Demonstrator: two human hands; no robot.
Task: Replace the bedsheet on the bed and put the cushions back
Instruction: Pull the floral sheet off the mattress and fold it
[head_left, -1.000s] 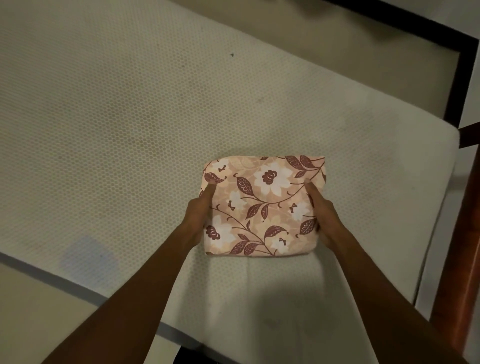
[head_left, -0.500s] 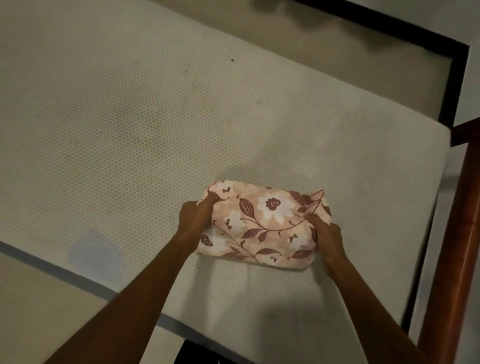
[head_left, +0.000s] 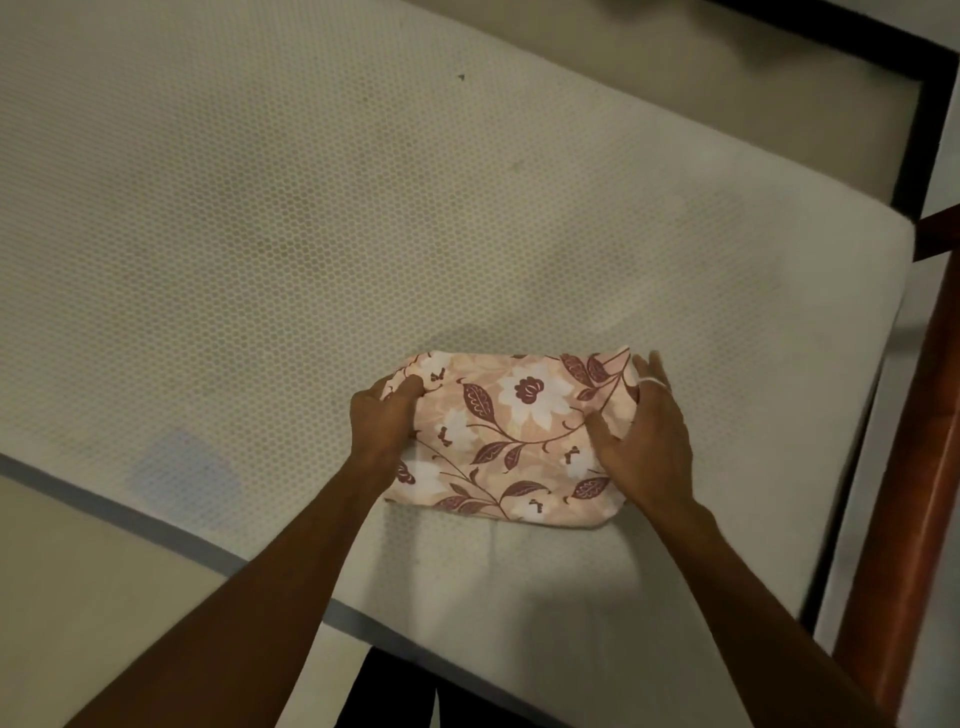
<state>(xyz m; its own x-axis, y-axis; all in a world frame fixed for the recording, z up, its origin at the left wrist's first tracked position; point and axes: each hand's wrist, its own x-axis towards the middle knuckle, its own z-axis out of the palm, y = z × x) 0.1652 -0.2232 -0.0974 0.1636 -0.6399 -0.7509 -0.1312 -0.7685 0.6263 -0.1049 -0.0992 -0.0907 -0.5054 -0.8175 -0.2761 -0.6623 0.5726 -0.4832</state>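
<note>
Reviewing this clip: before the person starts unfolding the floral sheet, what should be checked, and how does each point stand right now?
1. Folded bedsheet lies on the mattress: ok.
2. Mattress bare, no old sheet on it: ok for the part in view.
3. Left hand grips the sheet's left corner: ok.
4. Right hand has a firm grip: not ok; it lies on the right edge with its fingers extended.
5. Loose edge found for opening the folds: cannot tell.
</note>
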